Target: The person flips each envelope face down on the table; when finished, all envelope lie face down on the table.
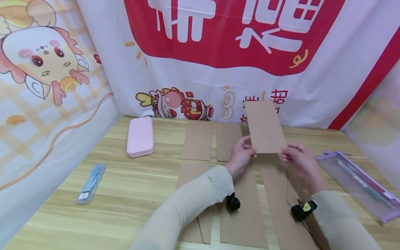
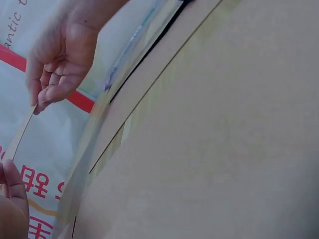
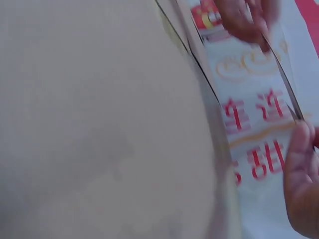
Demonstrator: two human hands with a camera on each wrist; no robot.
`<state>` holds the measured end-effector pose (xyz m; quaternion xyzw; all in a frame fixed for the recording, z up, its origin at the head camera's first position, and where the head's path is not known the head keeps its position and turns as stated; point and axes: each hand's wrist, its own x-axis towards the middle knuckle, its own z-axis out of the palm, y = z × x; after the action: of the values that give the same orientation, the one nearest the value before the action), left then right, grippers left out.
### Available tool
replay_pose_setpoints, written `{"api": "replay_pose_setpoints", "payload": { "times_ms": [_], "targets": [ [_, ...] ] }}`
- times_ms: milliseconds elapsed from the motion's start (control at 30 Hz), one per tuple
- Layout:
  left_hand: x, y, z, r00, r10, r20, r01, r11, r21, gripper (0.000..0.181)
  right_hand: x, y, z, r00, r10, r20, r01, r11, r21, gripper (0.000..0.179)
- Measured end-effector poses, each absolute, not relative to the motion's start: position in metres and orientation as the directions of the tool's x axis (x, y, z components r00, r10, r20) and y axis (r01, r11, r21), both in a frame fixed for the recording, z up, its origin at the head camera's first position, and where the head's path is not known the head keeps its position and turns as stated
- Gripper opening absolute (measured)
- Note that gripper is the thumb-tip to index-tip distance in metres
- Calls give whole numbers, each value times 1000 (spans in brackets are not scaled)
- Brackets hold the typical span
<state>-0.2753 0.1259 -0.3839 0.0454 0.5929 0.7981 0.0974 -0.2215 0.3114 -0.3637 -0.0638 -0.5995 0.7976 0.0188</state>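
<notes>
A brown kraft-paper envelope (image 1: 265,128) is raised above the table's far part, its plain face toward me. My left hand (image 1: 240,154) pinches its lower left corner between thumb and fingers, and my right hand (image 1: 300,161) pinches the lower right corner. Seen from the left wrist, the envelope (image 2: 21,132) is nearly edge-on between the left hand (image 2: 14,199) and the right hand (image 2: 65,64). The right wrist view also shows its thin edge, between the left hand (image 3: 249,20) and the right hand (image 3: 301,174).
More brown envelopes lie in rows, including two at the back (image 1: 197,140) (image 1: 229,139) and larger ones (image 1: 247,211) under my forearms. A pink case (image 1: 140,135) and a slim clear blue pack (image 1: 92,182) lie left. A purple-edged mesh pouch (image 1: 359,184) lies right. Printed cloth hangs behind.
</notes>
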Motion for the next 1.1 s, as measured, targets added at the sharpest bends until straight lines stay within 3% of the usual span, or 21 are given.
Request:
{"api": "replay_pose_setpoints", "payload": {
  "times_ms": [167,333,533,833,1100],
  "targets": [
    [-275,127,-383,-967,245,-70,-108,-149,983,66,-222,339,-363,-989,-97,-112,122,-110,-986,15],
    [-275,133,-381,-961,257,-105,-104,17,994,72,-224,359,-363,-964,-195,-182,192,-31,-981,19],
    [-276,140,-378,-960,243,-137,-103,148,984,68,-231,367,-365,-950,-180,-254,242,84,-967,14],
    [-278,142,-385,-949,220,-226,-174,235,956,57,-241,367,-378,-934,-166,-316,289,167,-943,21],
    [-281,142,-387,-961,203,-189,-104,370,923,40,-241,367,-379,-936,-101,-336,307,232,-923,30]
  ]
}}
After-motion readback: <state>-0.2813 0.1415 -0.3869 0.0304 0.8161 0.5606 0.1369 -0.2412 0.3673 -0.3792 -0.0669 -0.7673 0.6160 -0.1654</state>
